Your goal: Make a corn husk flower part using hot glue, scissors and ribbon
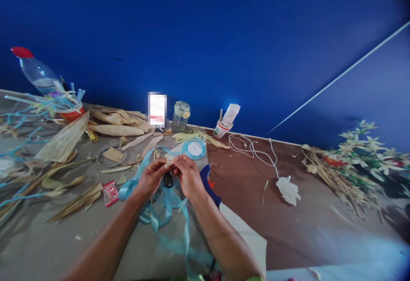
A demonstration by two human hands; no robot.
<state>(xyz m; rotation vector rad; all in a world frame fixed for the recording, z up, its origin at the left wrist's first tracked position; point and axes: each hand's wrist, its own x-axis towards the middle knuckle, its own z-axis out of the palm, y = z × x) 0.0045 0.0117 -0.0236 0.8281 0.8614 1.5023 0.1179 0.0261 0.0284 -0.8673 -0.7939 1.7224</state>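
Observation:
My left hand (153, 175) and my right hand (188, 173) meet over the middle of the table, fingers pinched together on a small pale strip (169, 159) that looks like a piece of corn husk. Light blue ribbon (160, 212) loops beneath both hands and trails toward me. The ribbon spool (194, 149) lies just beyond my fingers. A dark scissors handle (168, 180) shows under my hands, and a blue glue gun (209, 185) lies right of my right wrist.
Dried corn husks (65, 141) litter the left side, with a plastic bottle (36, 72) and a cup of sticks (71, 111) behind. A glass jar (180, 116), a paper cup (221, 128), a white cable (256, 150) and a husk flower bundle (355, 165) stand further right.

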